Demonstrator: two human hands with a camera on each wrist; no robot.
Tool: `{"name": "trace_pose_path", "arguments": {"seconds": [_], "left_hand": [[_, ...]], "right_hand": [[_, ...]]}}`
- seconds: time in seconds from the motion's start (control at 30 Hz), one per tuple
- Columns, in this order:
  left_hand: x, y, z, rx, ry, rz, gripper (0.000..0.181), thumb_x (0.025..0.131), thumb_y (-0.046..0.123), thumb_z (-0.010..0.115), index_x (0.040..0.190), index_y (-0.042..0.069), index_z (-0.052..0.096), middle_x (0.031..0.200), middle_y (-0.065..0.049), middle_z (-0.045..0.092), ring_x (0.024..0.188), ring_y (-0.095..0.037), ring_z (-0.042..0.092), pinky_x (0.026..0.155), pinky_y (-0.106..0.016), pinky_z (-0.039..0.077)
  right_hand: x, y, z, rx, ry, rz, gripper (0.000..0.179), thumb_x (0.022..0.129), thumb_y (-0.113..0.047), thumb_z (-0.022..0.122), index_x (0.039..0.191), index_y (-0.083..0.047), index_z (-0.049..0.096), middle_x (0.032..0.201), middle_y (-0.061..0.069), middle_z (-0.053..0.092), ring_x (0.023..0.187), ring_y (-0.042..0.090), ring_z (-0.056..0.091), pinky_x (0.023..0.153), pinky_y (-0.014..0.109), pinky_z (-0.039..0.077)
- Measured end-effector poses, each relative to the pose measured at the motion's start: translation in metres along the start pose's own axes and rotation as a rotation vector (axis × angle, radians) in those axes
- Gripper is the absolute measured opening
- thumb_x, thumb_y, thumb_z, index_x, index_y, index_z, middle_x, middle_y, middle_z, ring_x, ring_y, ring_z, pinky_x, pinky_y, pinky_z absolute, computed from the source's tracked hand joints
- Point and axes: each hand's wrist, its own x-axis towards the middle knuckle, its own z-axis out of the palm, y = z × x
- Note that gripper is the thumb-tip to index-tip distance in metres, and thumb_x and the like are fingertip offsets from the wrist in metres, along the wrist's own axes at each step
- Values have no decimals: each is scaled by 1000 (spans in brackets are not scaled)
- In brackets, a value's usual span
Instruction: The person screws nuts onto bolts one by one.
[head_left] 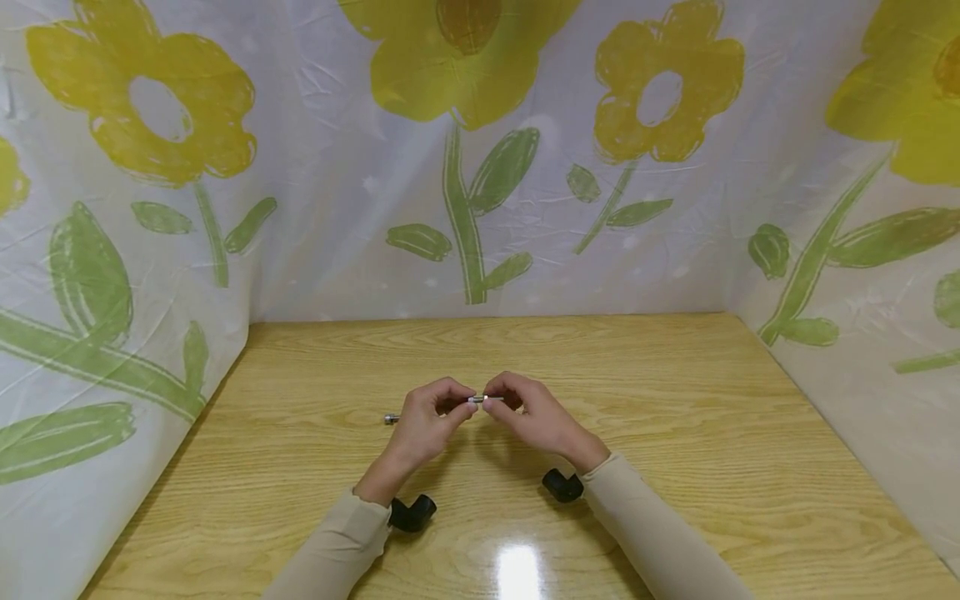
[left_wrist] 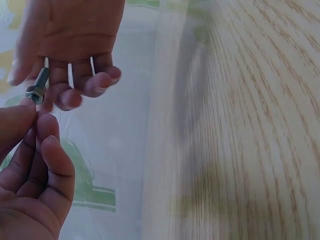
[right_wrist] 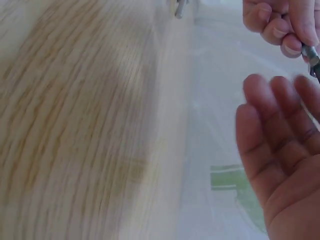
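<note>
A small metal bolt with a hex nut on its thread is held up above the table between the two hands. My left hand pinches its near end between thumb and index finger, hiding that end. My right hand is around the nut and the threaded end, its thumb and index fingertip on either side. In the left wrist view the right thumb looks blurred and slightly apart from the nut, while the other fingers are loosely extended. Another metal bolt lies on the table just left of my left hand.
The wood-grain table meets a flower-print cloth at the back and sides. Black elbow-shaped pieces show beside both wrists. A bright reflection lies on the table near its front.
</note>
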Motion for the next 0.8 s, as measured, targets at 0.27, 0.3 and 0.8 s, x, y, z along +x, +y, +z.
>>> {"name": "trace_pose_path", "arguments": {"seconds": [0.27,0.3,0.8], "left_hand": [[0,0,0,0,-4,5,9,89,9,69,96,14,70,88,3,68,74,-14,62,65,-29,52],[0,0,1,2,-5,7,9,89,10,69,96,14,70,88,3,68,73,-14,62,65,-29,52],[0,1,0,6,-7,-2,9,89,9,69,96,15,70,87,5,68,73,-14,62,65,-30,52]], "right_hand": [[1,1,0,-11,-15,-16,20,102,-31,47,98,-17,61,92,7,62,79,22,61,68,33,49],[1,2,0,-17,-14,-14,25,103,-32,44,97,-15,62,91,10,62,79,24,61,67,32,49],[0,0,0,-27,-7,-23,22,102,-32,46,95,-18,62,91,9,62,77,18,58,67,32,48]]}}
